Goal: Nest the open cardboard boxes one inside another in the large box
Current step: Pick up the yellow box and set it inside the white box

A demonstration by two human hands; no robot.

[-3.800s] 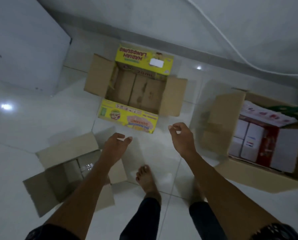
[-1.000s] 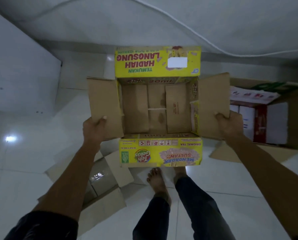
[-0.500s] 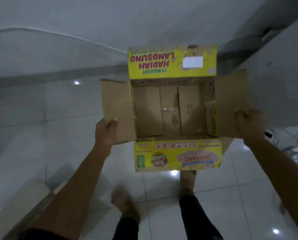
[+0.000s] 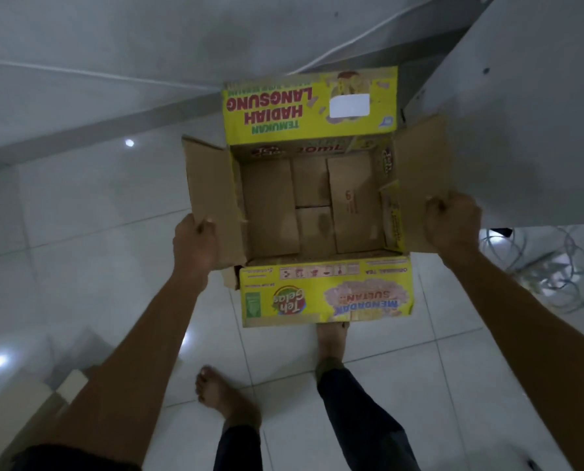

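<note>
Since half a second before, my view had swung further right and the yellow box [image 4: 317, 205] had drifted with it, now against a grey cabinet [image 4: 521, 113] with loose cables [image 4: 548, 266] on the tiled floor [image 4: 79, 215]. It hung open-side up between my grips, well off the floor. My left hand [image 4: 195, 246] pinched the left flap's near corner; my right hand [image 4: 452, 226] was clenched on the right flap's edge, both arms stretched forward.

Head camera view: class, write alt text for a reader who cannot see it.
A person's left hand and right hand hold an empty yellow tea carton by its side flaps above a white tiled floor, bare feet below.
</note>
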